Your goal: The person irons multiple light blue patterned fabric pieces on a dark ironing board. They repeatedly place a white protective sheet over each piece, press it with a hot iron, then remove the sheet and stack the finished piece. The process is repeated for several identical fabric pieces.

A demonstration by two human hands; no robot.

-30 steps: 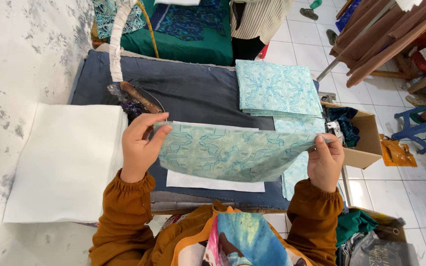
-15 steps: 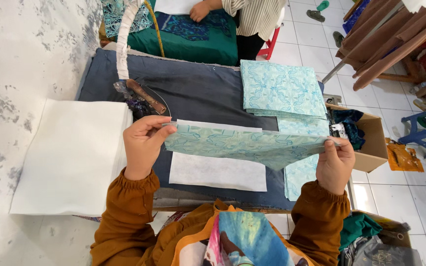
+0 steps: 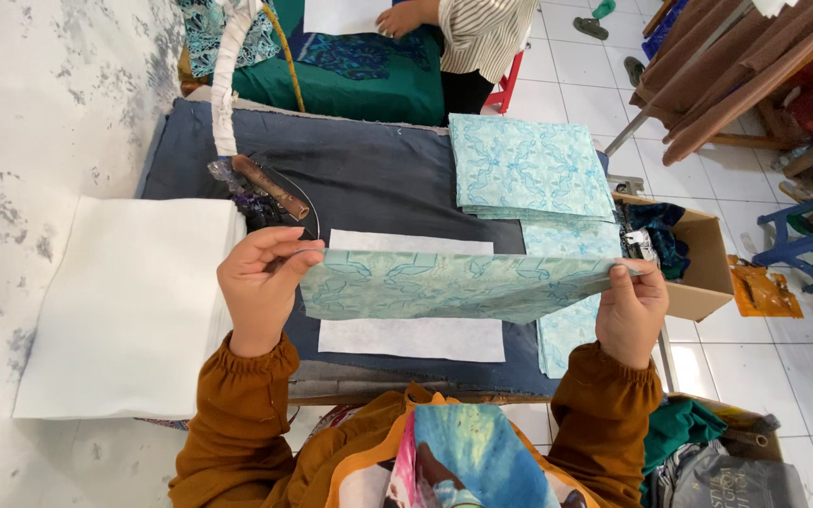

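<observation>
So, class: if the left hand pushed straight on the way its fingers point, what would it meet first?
Probably the iron on the dark padded table, just beyond the left hand; height above the table is unclear.

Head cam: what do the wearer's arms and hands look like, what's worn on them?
Both arms wear long rust-orange sleeves, gathered at the wrists into elastic cuffs with small ruffles. The left hand and right hand are bare: no gloves, and no rings, watch or bracelets that I can make out. No markings or print on the sleeves; the fabric looks plain and slightly creased.
</observation>
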